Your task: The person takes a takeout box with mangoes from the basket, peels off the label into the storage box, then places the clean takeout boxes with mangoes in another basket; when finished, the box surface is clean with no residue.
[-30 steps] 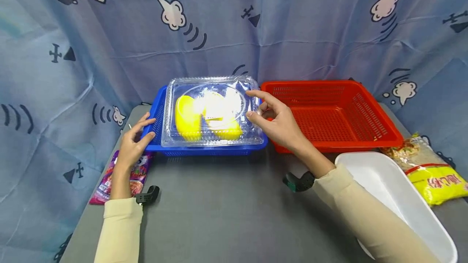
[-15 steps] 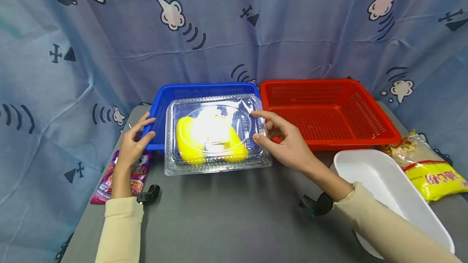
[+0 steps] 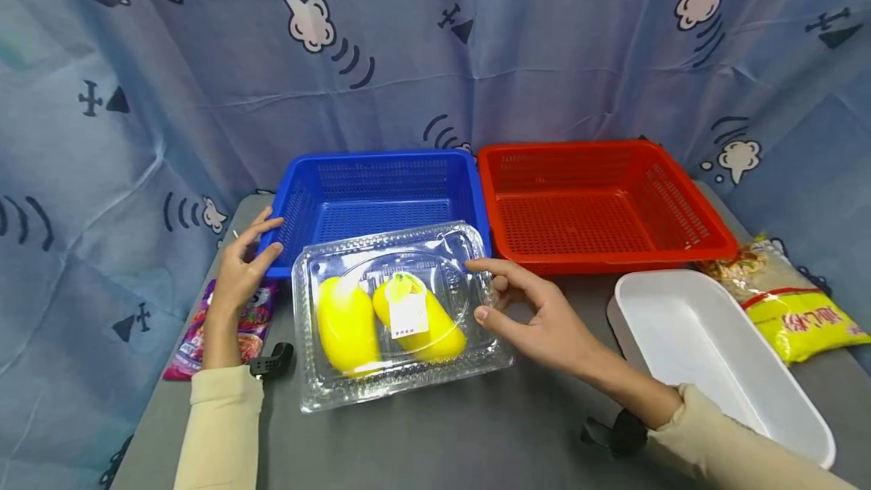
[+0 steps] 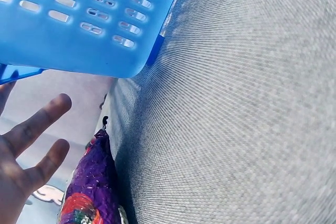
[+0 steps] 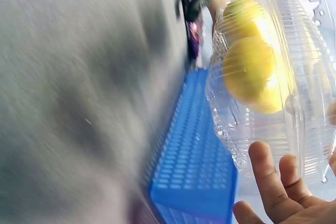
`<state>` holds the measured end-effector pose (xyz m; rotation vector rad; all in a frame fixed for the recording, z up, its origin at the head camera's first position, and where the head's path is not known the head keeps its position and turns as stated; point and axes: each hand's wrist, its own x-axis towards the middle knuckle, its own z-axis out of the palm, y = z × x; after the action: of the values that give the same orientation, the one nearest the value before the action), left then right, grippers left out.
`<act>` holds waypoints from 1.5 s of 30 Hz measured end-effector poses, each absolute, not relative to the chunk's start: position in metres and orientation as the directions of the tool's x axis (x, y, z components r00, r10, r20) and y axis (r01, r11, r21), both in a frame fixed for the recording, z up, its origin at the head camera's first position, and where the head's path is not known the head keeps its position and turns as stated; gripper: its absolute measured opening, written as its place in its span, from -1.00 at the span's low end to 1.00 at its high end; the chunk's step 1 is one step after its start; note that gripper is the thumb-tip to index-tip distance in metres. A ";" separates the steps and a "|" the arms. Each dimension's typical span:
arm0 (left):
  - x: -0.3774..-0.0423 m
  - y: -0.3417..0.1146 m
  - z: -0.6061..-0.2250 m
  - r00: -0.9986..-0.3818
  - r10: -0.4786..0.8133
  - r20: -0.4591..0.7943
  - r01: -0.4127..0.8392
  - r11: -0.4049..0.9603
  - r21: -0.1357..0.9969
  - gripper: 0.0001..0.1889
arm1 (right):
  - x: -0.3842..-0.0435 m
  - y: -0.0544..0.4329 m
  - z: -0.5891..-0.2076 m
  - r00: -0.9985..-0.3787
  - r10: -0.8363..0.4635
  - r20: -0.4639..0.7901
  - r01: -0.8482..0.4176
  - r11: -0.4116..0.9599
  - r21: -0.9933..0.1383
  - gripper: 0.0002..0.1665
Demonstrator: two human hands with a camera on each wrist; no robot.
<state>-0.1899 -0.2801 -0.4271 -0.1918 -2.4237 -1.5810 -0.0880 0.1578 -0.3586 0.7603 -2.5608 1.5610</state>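
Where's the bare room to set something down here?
The grey table is bare in front, between the left sleeve and right sleeve, nearer than the clear box. The blue basket and red basket crowd its back, the white tray and yellow packet its right, a purple packet its left.

Grey table [image 3: 435,445]: blue basket [image 3: 384,216], red basket [image 3: 565,221], white tray [image 3: 708,346], purple packet [image 3: 255,316], bag [image 3: 799,316]
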 end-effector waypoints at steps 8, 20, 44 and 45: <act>-0.189 -0.280 -0.427 -0.960 -0.036 0.277 0.235 0.430 0.872 -0.55 | -0.065 0.159 -0.375 -0.857 -0.437 0.274 -0.447 0.365 -0.817 -0.38; -0.189 -0.280 -0.428 -0.960 -0.022 0.279 0.243 0.430 0.869 -0.55 | -0.061 0.187 -0.402 -0.865 -0.472 0.169 -0.366 0.366 -0.856 -0.40; -0.189 -0.280 -0.425 -0.959 -0.024 0.282 0.236 0.481 0.844 -0.56 | -0.075 0.226 -0.394 -0.891 -0.451 -0.042 -0.270 0.602 -0.751 -0.34; -0.190 -0.279 -0.426 -0.959 -0.025 0.282 0.236 0.482 0.844 -0.57 | -0.076 0.227 -0.393 -0.888 -0.458 -0.050 -0.273 0.611 -0.743 -0.32</act>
<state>-0.1895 -0.2795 -0.4258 -0.1800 -2.4739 -1.4689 -0.0758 0.2266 -0.3930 0.6993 -3.0270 1.3282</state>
